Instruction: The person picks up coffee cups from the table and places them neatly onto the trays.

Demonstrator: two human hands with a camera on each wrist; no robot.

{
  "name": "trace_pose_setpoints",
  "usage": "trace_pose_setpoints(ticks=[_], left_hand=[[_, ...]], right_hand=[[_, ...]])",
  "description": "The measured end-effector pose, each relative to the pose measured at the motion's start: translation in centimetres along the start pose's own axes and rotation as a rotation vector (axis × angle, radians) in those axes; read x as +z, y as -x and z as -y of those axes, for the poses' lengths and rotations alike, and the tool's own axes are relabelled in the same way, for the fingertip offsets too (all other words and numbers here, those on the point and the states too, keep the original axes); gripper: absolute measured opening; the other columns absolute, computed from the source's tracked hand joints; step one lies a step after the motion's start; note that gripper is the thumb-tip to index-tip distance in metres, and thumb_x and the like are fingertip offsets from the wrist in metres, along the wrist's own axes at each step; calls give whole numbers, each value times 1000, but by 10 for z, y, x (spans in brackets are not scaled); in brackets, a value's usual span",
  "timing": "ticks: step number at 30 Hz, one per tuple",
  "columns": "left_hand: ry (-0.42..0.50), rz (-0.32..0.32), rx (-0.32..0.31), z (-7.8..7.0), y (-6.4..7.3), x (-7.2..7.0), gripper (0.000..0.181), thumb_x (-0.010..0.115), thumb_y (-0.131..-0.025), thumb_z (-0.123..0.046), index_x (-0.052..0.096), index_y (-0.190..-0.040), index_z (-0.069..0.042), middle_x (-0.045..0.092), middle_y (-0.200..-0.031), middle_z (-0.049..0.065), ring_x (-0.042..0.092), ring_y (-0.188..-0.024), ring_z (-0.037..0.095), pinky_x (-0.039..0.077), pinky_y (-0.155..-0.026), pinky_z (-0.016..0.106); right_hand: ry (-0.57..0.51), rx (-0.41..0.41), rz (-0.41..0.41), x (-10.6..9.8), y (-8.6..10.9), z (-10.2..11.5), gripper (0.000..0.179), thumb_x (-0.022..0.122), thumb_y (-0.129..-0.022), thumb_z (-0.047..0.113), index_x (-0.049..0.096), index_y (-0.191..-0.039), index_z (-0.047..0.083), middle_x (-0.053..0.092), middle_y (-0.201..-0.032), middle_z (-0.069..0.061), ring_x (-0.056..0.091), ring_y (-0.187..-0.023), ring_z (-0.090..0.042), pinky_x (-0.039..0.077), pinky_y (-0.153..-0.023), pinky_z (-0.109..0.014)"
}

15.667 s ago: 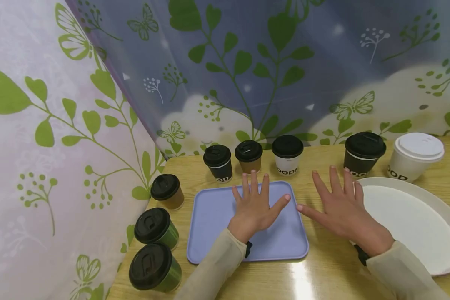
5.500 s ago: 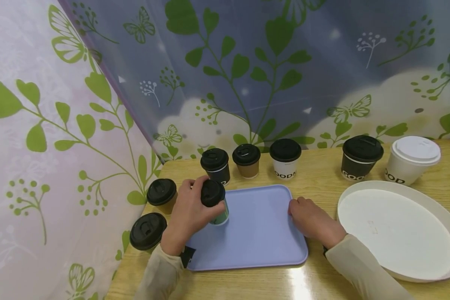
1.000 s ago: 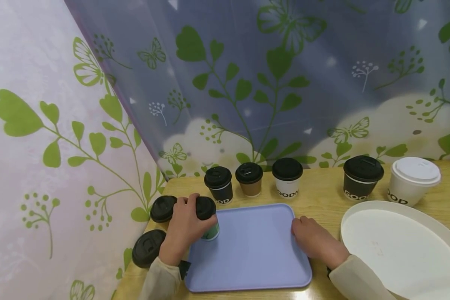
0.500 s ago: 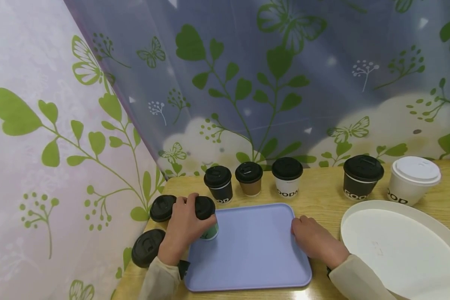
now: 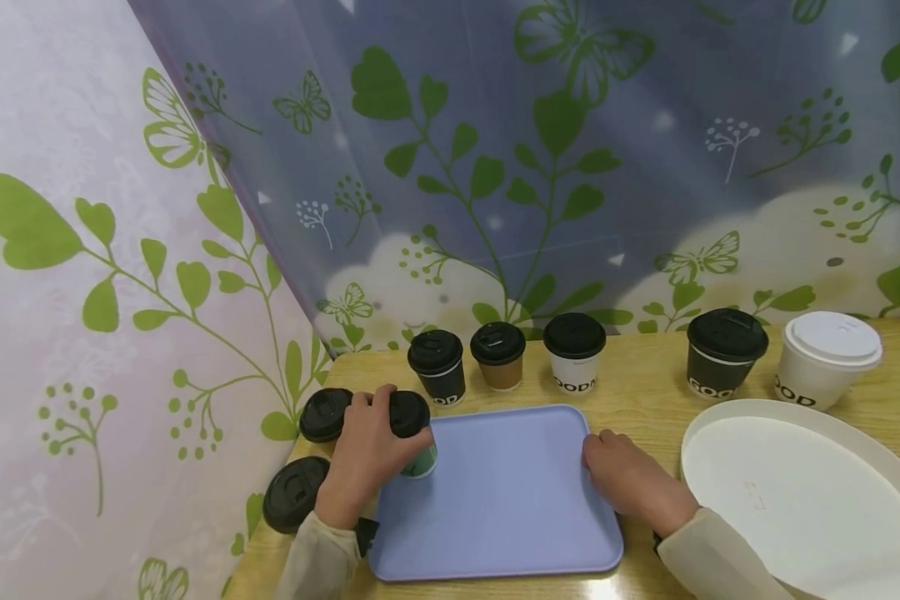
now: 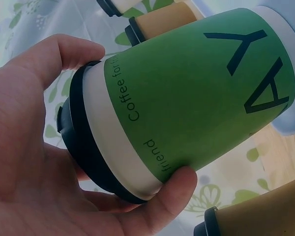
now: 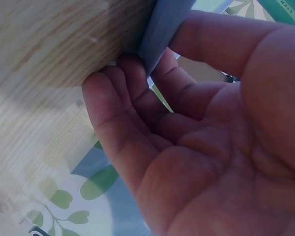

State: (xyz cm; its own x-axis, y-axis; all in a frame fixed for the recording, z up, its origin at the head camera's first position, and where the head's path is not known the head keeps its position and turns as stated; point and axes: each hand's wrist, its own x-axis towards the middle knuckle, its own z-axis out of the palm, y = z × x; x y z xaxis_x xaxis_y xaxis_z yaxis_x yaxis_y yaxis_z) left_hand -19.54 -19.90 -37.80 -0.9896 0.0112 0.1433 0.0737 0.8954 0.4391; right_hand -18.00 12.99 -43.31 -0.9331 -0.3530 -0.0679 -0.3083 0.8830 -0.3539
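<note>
My left hand point(image 5: 363, 458) grips a green paper coffee cup point(image 5: 422, 463) by its black lid and upper wall. The cup stands upright at the back left corner of the lavender tray point(image 5: 502, 500). In the left wrist view, the green cup point(image 6: 201, 98) shows dark lettering and a white band under the lid, with thumb and fingers around that end. My right hand point(image 5: 633, 479) holds the tray's right edge. Seen from the right wrist, the tray edge point(image 7: 164, 32) is pinched between the thumb and curled fingers, with fingertips low against the wooden table.
Left of the tray stand a brown cup point(image 5: 326, 415) and another black-lidded cup point(image 5: 296, 495). Along the back are a black cup point(image 5: 444, 385), a brown cup point(image 5: 502, 375), a white cup point(image 5: 573, 373), a larger black cup point(image 5: 716, 371) and a white-lidded cup point(image 5: 817, 375). A round white tray point(image 5: 810, 492) lies right.
Both hands were spread over the tray at first. The left hand then took a green cup from the left side and shifted it to the back left corner; the right hand took the tray's edge.
</note>
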Motion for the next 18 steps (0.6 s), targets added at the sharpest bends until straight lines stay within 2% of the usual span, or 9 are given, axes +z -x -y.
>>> trace_pose_setpoints(ticks=[18], left_hand=[[8, -9, -2, 1, -1, -1, 81, 72, -85, -47, 47, -150, -5, 44, -140, 30, 49, -122, 45, 50, -91, 60]], right_hand=[[1, -18, -20, 1, 1, -1, 6, 59, -100, 4, 61, -97, -1, 54, -91, -11, 55, -86, -29, 51, -79, -48]])
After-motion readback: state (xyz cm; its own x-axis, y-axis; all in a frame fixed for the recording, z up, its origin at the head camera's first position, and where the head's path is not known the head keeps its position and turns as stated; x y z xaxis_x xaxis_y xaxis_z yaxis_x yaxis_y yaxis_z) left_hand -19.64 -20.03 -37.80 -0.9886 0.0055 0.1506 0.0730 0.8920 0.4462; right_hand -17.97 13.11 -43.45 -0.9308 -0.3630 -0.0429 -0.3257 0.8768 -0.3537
